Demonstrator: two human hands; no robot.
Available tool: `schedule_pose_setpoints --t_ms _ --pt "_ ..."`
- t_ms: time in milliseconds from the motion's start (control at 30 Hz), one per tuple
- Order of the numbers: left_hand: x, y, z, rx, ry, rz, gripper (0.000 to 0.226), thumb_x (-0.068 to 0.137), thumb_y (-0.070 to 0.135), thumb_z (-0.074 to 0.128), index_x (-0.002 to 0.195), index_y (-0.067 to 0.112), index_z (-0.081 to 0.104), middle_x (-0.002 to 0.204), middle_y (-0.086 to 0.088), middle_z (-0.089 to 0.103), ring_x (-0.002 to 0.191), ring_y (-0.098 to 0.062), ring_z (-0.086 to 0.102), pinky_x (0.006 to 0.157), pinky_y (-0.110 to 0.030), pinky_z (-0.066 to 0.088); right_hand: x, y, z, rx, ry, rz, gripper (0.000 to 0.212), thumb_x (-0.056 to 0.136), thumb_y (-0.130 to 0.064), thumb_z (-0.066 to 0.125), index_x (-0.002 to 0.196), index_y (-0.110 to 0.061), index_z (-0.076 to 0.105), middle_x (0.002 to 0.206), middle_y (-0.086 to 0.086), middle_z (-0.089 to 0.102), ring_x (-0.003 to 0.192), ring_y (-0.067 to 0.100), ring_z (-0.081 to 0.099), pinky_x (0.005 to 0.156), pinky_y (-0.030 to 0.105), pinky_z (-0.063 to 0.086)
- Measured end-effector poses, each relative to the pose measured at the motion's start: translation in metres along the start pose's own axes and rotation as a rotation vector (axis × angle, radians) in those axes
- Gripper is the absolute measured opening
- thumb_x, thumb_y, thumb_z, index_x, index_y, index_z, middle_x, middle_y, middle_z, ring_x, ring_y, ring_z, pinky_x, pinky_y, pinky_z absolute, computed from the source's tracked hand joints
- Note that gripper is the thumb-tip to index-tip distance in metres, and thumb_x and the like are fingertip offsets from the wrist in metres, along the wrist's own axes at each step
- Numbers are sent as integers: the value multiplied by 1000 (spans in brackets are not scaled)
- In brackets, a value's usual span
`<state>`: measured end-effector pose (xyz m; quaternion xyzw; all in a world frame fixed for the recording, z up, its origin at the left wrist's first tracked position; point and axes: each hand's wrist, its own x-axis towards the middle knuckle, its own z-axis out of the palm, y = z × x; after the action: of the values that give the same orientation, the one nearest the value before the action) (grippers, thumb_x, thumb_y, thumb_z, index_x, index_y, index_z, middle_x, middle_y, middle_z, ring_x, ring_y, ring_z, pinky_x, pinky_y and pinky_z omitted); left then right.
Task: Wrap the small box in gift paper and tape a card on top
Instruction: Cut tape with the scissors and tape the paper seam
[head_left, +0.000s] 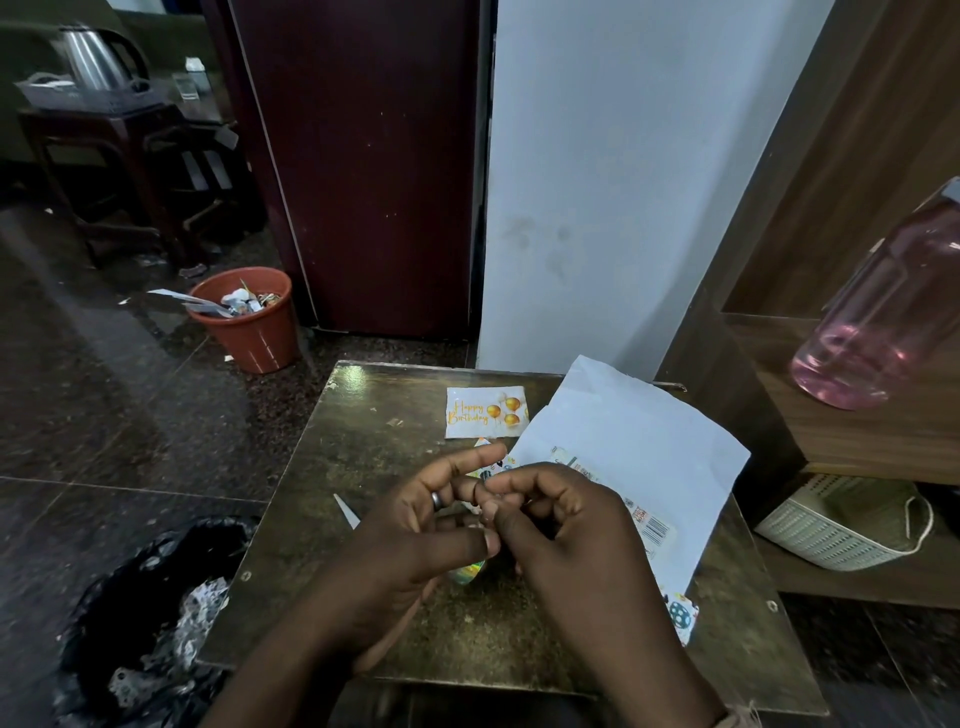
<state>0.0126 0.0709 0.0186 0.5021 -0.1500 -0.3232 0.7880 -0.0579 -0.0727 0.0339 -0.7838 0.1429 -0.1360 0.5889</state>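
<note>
My left hand (415, 525) and my right hand (566, 525) meet over the middle of the small table (363, 415). The left hand curls round a small shiny roll (467, 573), of which only the lower edge shows. My right hand's fingers are curled with their tips against the left fingers; what they pinch is hidden. The gift paper (623, 431) lies white side up to the right. On it rests the small box (649, 530), with a barcode showing, partly behind my right hand. A "Happy Birthday" card (485, 413) lies flat at the back of the table.
A pointed blade tip (345, 512) pokes out left of my left hand. A pink bottle (878, 312) stands on a wooden shelf on the right, with a woven basket (841, 525) below. On the floor are an orange bin (249, 322) and a black bag (150, 613).
</note>
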Motion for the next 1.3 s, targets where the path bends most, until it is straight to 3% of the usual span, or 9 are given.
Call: schedule_pose_setpoints --t_ms 200,300,400,533,733,867,967,1133,1300 --pt "0 3 -2 31 19 -45 64 72 -4 73 131 20 69 100 -13 66 88 -18 65 70 -28 53 -1 0 -2 -142 19 -91 14 92 -15 73 84 -27 70 79 -10 72 73 5 70 64 19 51" --pt "0 5 -3 23 24 -37 62 70 -3 75 128 18 71 101 -11 65 85 -17 64 68 -30 52 0 2 -3 -169 -15 -103 15 94 -15 69 85 -27 67 82 -8 72 79 11 69 72 30 55" --pt "-1 6 -3 22 36 -31 60 66 4 81 124 13 72 103 -12 66 86 -18 66 69 -31 53 1 1 -7 -108 -44 -78 17 96 -14 67 85 -27 66 77 -8 71 70 9 65 67 27 49" --pt "-1 6 -1 179 55 4 36 74 6 75 109 15 78 104 -20 72 90 -24 68 70 -30 55 3 -1 -9 -3 -25 -35 18 95 -14 68 82 -25 67 71 -6 69 64 9 62 66 36 52" --pt "0 4 4 340 187 29 33 68 38 79 93 16 80 74 -14 64 61 -22 56 57 -33 47 2 -11 -10 179 21 -25 21 97 -6 63 79 -17 66 66 8 66 55 18 57 61 36 50" --pt "-4 9 6 336 73 -55 13 76 20 89 80 16 77 73 -9 65 56 -17 57 47 -27 49 5 -9 -10 217 78 -6 22 96 -3 63 79 -16 67 66 12 66 54 19 56 58 36 48" --pt "-7 10 8 334 -32 -97 14 74 20 87 81 17 75 74 -8 69 59 -18 64 51 -28 54 4 -6 -8 175 96 -14 21 94 -4 66 79 -19 67 67 9 66 58 15 59 59 32 48" --pt "-8 14 -1 582 44 -45 22 85 32 67 80 13 78 80 -10 76 73 -22 73 73 -30 55 3 -6 -7 146 113 -49 24 95 -5 65 80 -24 65 68 -1 64 59 10 58 59 26 47" --pt "-6 12 -2 494 40 -55 18 85 26 66 86 13 79 83 -14 75 72 -24 70 70 -30 53 4 -8 -8 178 122 -56 24 96 -6 64 80 -24 65 67 0 63 58 10 56 59 25 45"
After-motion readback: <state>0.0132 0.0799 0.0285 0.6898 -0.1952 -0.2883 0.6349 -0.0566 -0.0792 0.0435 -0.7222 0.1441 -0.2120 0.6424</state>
